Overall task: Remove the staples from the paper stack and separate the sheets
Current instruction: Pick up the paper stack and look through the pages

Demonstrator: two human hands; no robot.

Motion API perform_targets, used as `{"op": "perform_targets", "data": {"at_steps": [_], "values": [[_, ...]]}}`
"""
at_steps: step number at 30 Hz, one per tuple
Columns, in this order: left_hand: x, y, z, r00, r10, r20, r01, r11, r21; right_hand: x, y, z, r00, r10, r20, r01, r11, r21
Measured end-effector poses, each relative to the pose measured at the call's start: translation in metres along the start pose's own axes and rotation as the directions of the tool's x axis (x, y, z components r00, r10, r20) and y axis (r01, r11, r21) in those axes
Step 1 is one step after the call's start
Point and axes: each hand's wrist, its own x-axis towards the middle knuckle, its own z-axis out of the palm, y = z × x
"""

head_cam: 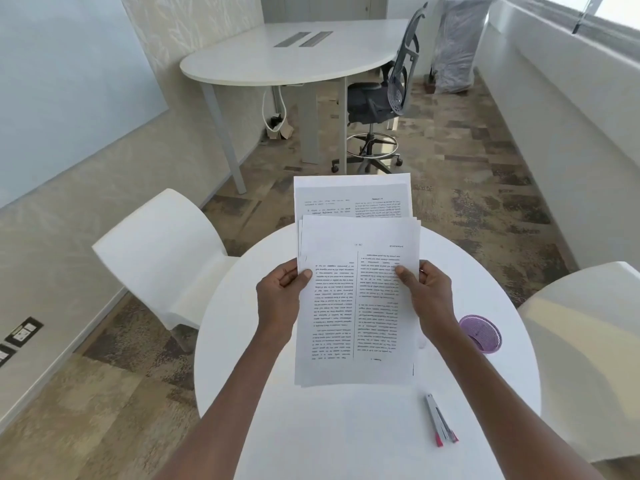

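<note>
- While both hands are lifting the paper stack (358, 303) above the round tabletop (346, 427), the left hand (280, 296) is pinching its left edge, thumb on the printed face and the fingers (289, 277) curling behind; the right hand (431, 294) is gripping the right edge the same way.
- Judging by the slightly fanned top corners, several sheets are sitting loosely together in the held stack, but whether a staple is still binding them cannot be told; none is showing.
- Further sheets (353, 195) are lying flat beyond the held stack, overhanging the far rim of the tabletop, so some separating is probably done already.
- Lying untouched near the front right of the tabletop is the staple remover (441, 424), a slim grey tool with red tips, well apart from both hands.
- Standing close to the right rim is a purple cup (480, 332), just beside the right forearm; a sideways sweep could be knocking it off.
- Open room is lying in front of and below the stack for setting it down; the overhanging sheets are looking at risk of sliding off if nudged.
- White chairs (162, 258) are flanking the tabletop on both sides.
</note>
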Motion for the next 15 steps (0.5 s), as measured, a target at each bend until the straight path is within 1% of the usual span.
{"op": "perform_targets", "data": {"at_steps": [3,4,5,6,7,8,9,10,12,14,15], "values": [[0.0,0.006,0.007,0.999,0.008,-0.041,-0.009,1.0,-0.024,0.002,0.0,0.002,1.0,0.005,-0.005,-0.005,1.0,-0.007],[0.0,0.008,0.009,0.998,0.009,-0.068,-0.01,1.0,-0.017,0.002,0.0,0.004,1.0,-0.006,-0.019,0.005,0.998,-0.069],[-0.002,0.009,0.012,0.995,0.017,-0.098,-0.017,1.0,0.004,0.001,0.001,0.006,0.999,-0.026,-0.041,0.018,0.981,-0.192],[-0.003,0.009,0.015,0.991,0.043,-0.13,-0.038,0.999,0.039,0.001,0.001,0.009,0.997,-0.045,-0.065,0.021,0.94,-0.34],[-0.005,0.01,0.018,0.983,0.087,-0.164,-0.072,0.993,0.092,0.0,0.0,0.013,0.994,-0.066,-0.086,0.021,0.893,-0.45],[-0.008,0.009,0.022,0.97,0.142,-0.198,-0.11,0.981,0.161,-0.003,-0.003,0.018,0.991,-0.092,-0.096,0.032,0.864,-0.502],[-0.011,0.009,0.026,0.954,0.2,-0.222,-0.147,0.961,0.233,-0.008,-0.008,0.025,0.989,-0.12,-0.084,0.061,0.858,-0.509],[-0.013,0.008,0.031,0.936,0.26,-0.235,-0.185,0.936,0.301,-0.013,-0.015,0.032,0.989,-0.139,-0.046,0.1,0.872,-0.48],[-0.02,0.005,0.04,0.892,0.394,-0.22,-0.283,0.868,0.408,-0.023,-0.032,0.048,0.99,-0.103,0.094,0.129,0.935,-0.33],[-0.025,-0.001,0.046,0.836,0.521,-0.172,-0.393,0.787,0.475,-0.035,-0.047,0.064,0.975,-0.035,0.218,0.067,0.988,-0.142],[-0.027,-0.003,0.047,0.809,0.569,-0.149,-0.436,0.75,0.497,-0.039,-0.054,0.07,0.97,-0.003,0.242,0.018,0.998,-0.058]]}}
